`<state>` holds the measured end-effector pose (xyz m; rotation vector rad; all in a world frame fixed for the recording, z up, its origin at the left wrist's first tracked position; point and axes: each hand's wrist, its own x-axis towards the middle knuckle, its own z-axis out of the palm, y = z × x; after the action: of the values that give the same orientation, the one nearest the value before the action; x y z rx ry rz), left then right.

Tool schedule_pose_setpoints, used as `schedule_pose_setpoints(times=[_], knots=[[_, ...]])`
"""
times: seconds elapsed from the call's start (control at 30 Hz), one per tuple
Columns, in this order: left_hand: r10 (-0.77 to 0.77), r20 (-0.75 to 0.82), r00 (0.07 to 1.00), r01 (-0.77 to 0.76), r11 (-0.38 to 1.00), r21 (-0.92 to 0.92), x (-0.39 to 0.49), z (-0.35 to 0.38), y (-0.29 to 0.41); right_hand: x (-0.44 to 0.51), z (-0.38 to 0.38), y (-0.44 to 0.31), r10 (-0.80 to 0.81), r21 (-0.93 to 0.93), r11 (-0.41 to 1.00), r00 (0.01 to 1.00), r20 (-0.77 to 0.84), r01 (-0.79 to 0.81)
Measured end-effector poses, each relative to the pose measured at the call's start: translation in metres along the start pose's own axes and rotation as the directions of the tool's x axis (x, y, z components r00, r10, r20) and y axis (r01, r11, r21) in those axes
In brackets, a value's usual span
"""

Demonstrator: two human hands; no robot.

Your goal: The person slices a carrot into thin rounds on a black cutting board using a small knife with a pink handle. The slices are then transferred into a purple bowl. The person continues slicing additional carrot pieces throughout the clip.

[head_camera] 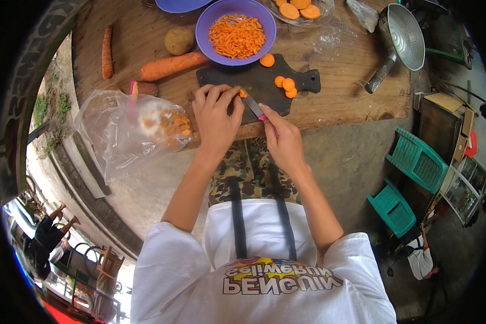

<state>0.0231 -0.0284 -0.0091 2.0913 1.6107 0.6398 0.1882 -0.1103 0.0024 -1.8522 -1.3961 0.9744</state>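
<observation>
My right hand [282,139] grips a knife [252,106] by its pink handle, the blade pointing up and left over a dark wooden cutting board [253,77]. The knife tip meets small orange carrot pieces [243,93] at the fingertips of my left hand [218,115]. Those fingers are bent and press at the board's left part; what lies under them is hidden. Several carrot slices [288,84] lie near the board's handle, and one more is by the rim of a purple bowl [200,34] holding chopped carrot [237,36]. A whole carrot [172,66] rests left of the board.
A clear plastic bag [117,133] with orange pieces hangs over the wooden table's [348,105] near edge. Behind are a potato [179,41], a thin carrot [107,52], a glass plate [324,18] of orange slices and a metal pan [405,38]. Green plastic stools [419,160] stand right; people are farther off.
</observation>
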Motion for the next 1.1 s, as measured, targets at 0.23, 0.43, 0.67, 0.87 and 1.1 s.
schedule_pose_setpoints(times=[0.23,0.43,0.67,0.87,1.1], knots=[[0.001,-0.021,1.0,-0.002,0.998,-0.055,0.004,-0.014,0.014,0.006,-0.013,-0.022,0.118,0.138,0.982,0.991,0.062,-0.126],[-0.046,-0.249,0.967,-0.025,0.961,-0.274,0.035,-0.027,0.03,0.035,-0.027,-0.048,-0.002,0.166,0.986,0.997,-0.074,0.014],[-0.23,-0.036,0.973,0.199,0.902,-0.384,0.033,-0.019,0.036,0.074,-0.025,-0.029,-0.179,-0.474,0.87,0.983,-0.047,0.136],[-0.064,0.1,0.993,0.088,0.962,-0.26,0.015,0.01,0.036,0.028,-0.047,0.001,-0.006,-0.161,0.987,0.995,-0.103,-0.011],[0.128,0.242,0.962,-0.104,0.988,-0.11,0.023,0.025,0.049,-0.008,-0.077,0.021,0.256,0.034,0.967,0.953,-0.162,-0.254]])
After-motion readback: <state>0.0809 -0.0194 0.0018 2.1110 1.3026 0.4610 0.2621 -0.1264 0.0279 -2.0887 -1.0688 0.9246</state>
